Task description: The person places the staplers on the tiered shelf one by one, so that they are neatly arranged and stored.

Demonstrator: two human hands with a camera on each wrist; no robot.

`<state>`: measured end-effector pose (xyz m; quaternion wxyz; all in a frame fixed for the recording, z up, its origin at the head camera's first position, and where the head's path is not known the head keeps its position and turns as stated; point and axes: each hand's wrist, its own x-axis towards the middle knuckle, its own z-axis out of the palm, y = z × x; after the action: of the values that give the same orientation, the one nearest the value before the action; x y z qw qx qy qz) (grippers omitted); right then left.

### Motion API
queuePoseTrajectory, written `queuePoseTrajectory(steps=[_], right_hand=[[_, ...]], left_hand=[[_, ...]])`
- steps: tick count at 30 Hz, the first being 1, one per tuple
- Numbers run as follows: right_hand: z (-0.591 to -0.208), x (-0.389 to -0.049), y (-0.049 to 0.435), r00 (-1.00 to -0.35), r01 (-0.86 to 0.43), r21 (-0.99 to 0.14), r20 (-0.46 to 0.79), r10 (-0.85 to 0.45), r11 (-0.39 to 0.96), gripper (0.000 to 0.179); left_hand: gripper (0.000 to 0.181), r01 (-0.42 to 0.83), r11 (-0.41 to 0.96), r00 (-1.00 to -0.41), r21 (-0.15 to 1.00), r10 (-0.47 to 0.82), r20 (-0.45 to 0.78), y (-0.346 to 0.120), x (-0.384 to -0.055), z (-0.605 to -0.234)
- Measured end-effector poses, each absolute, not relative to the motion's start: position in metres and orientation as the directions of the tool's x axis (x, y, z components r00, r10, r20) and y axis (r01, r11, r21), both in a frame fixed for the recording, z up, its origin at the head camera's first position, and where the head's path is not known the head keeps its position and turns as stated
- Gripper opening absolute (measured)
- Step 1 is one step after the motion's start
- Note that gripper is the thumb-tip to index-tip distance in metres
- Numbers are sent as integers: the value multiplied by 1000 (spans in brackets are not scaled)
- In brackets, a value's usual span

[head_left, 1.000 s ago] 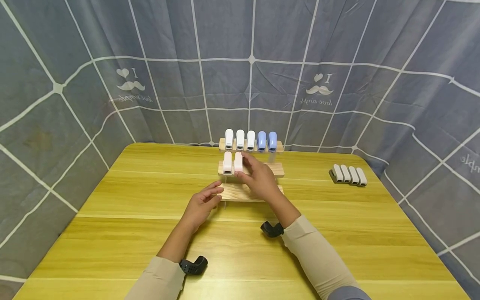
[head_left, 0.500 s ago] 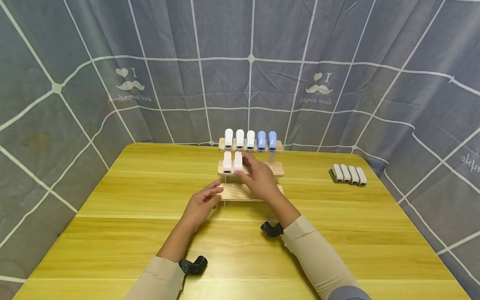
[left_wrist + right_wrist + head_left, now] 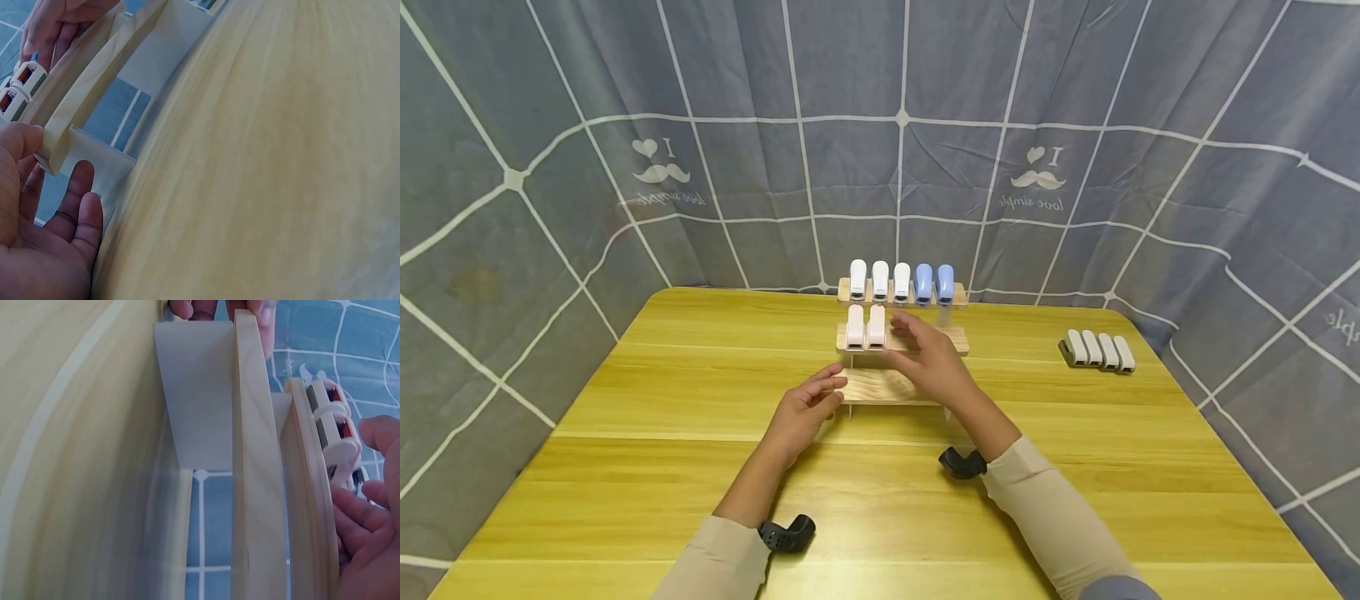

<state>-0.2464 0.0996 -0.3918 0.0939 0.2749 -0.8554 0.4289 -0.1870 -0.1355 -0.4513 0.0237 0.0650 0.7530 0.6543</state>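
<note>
A wooden three-tier display shelf stands mid-table. Its middle tier carries two pink mini staplers side by side at the left. My left hand holds the left end of the bottom tier; in the left wrist view the thumb lies against the board's corner, some fingers hang loose below. Just right of the nearer pink stapler is my right hand, fingers spread and nothing in them. White mini staplers and two blue ones line the top tier.
Several grey-and-white staplers sit in a tight row on the table's right side. A grey-blue curtain with white grid lines encloses the table at the back and sides.
My right hand has let go of the second pink stapler and drawn back slightly to the right. The stapler stays on the middle tier. My left hand has not moved.
</note>
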Motion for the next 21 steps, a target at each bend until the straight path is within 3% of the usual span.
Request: queuePoseTrajectory(steps=[10,21], right_hand=[[-391,-240,134,-816,-575,-657,423,-393,488,53],[-389,-234,199,-817,-565,-558,479,-320,607,46]], left_hand=[[30,69,142,-991,987,126,52,-136,-186,-452],[31,50,177,-990,983,138,25,-131,-169,-416]])
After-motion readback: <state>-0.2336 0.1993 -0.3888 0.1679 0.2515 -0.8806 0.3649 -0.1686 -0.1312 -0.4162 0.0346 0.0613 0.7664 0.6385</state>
